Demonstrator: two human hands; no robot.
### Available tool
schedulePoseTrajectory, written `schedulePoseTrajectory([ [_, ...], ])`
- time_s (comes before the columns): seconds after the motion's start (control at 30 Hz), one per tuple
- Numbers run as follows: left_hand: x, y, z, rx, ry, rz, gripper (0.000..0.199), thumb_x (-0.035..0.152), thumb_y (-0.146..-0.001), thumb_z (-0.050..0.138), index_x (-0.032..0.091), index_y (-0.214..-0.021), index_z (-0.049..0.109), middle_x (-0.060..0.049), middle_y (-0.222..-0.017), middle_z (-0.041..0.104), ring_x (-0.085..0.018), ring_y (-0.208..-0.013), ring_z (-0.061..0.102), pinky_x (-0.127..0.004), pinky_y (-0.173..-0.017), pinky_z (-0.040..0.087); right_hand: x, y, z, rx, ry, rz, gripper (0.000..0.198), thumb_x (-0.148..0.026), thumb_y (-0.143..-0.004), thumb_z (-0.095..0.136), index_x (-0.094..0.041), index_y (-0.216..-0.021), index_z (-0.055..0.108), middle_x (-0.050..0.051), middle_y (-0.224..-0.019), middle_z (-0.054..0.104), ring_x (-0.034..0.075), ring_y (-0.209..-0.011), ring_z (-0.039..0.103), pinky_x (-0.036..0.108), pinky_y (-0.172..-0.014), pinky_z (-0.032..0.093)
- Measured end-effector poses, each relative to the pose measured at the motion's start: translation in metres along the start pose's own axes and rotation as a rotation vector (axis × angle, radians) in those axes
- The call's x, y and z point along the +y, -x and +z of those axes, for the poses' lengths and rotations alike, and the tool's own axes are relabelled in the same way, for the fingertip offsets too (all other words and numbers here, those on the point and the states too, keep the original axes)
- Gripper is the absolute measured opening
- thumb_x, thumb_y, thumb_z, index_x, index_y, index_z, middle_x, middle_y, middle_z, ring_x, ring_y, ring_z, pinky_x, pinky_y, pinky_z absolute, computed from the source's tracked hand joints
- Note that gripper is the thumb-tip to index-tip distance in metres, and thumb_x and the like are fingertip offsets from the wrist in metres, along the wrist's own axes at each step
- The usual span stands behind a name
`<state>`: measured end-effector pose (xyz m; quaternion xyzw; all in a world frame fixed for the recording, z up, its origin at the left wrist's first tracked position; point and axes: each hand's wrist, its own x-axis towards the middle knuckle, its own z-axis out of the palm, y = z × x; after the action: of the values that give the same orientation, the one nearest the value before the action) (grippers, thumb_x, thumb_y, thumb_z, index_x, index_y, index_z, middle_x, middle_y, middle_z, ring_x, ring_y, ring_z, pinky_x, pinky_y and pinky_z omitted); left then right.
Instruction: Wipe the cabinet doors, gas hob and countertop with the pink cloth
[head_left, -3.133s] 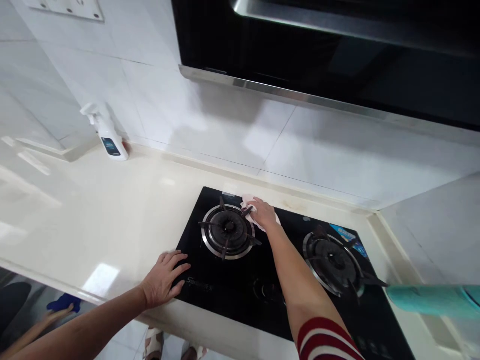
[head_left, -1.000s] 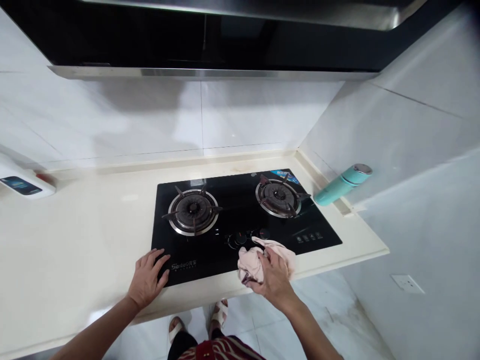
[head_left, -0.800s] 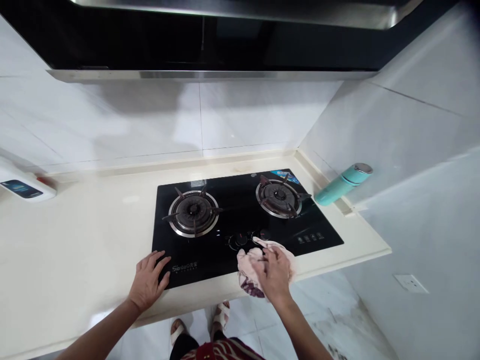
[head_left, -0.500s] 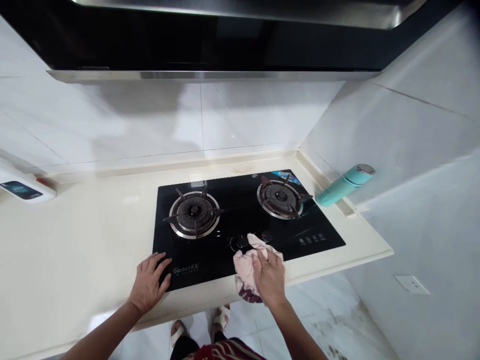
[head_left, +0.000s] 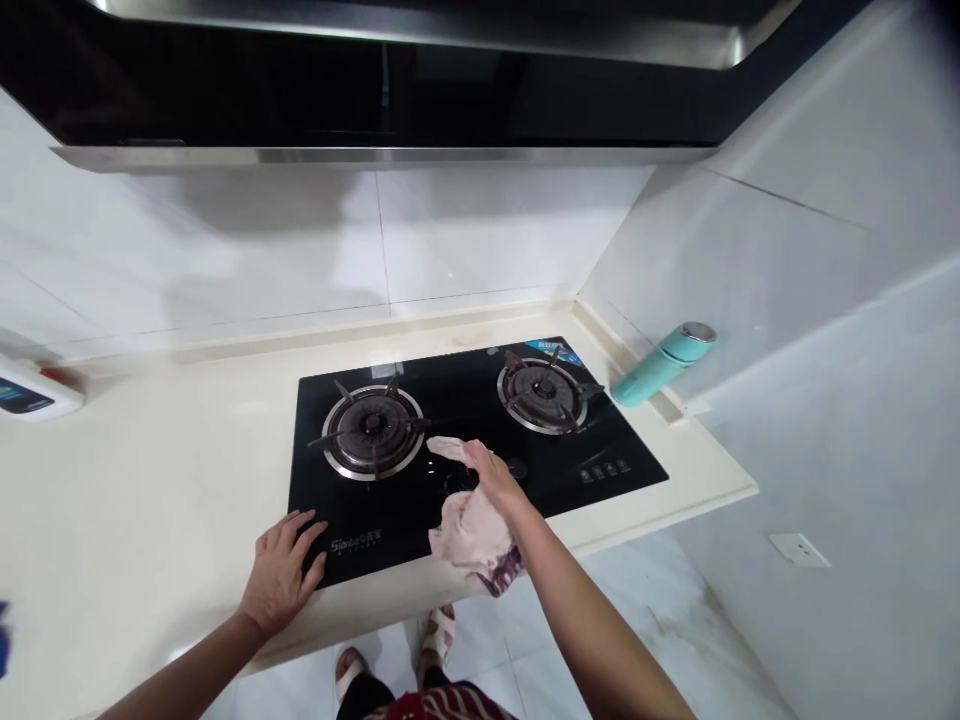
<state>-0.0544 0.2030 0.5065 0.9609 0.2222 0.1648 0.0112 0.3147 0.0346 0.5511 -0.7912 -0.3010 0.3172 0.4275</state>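
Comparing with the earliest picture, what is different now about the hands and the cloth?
The right hand has brought the pink cloth from the stove's back, beside the left burner, forward to its front edge, near the knobs. It has not let go. The left hand stays at the stove's front left corner; the teal flask stays beside it.

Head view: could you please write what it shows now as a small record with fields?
Left hand: palm down, fingers at the front left corner of the black cooktop
Right hand: holds a pink cloth at the front middle of the cooktop
Burners: two, left burner and right burner
Turquoise flask: upright, right of the cooktop
White bottle: cut off by the left picture edge
Range hood: black, above the cooktop
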Motion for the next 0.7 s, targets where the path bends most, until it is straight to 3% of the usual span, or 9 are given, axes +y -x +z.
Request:
schedulePoseTrajectory([
  [0.17,0.002,0.0,-0.001,0.003,-0.015,0.001,0.035,0.035,-0.092,0.053,0.021,-0.123,0.061,-0.013,-0.132,0.059,-0.033,-0.125,0.051,-0.049,-0.096,0.044,-0.009,-0.037,-0.018,-0.165,0.071,-0.039,0.071,-0.061,-0.1,0.016,-0.019,-0.127,0.066,0.007,-0.126,0.067,0.022,-0.119,0.06,0.037,-0.108,0.042],
  [0.37,0.005,0.0,-0.004,0.001,-0.011,-0.007,0.035,0.036,-0.093,0.052,0.022,-0.123,0.061,-0.012,-0.132,0.059,-0.032,-0.126,0.051,-0.048,-0.097,0.044,-0.018,-0.042,-0.057,-0.443,0.296,-0.185,0.051,-0.057,-0.098,0.039,-0.026,-0.127,0.068,0.0,-0.138,0.06,0.021,-0.135,0.049,0.033,-0.12,0.029],
  [0.57,0.007,0.0,-0.006,0.002,0.009,-0.025,0.035,0.036,-0.093,0.052,0.023,-0.123,0.062,-0.012,-0.132,0.06,-0.032,-0.125,0.051,-0.048,-0.096,0.045,-0.006,-0.023,-0.097,-0.427,0.545,-0.2,0.064,-0.057,-0.102,0.02,-0.022,-0.141,0.056,0.003,-0.142,0.056,0.023,-0.135,0.05,0.035,-0.117,0.032],
  [0.7,0.008,0.001,-0.006,0.005,0.023,-0.029,0.035,0.035,-0.092,0.054,0.024,-0.124,0.062,-0.011,-0.133,0.06,-0.032,-0.126,0.051,-0.048,-0.097,0.044,0.006,-0.011,-0.104,-0.321,0.718,-0.146,0.063,-0.052,-0.103,0.014,-0.021,-0.138,0.058,0.008,-0.134,0.062,0.024,-0.128,0.055,0.035,-0.108,0.04],
])
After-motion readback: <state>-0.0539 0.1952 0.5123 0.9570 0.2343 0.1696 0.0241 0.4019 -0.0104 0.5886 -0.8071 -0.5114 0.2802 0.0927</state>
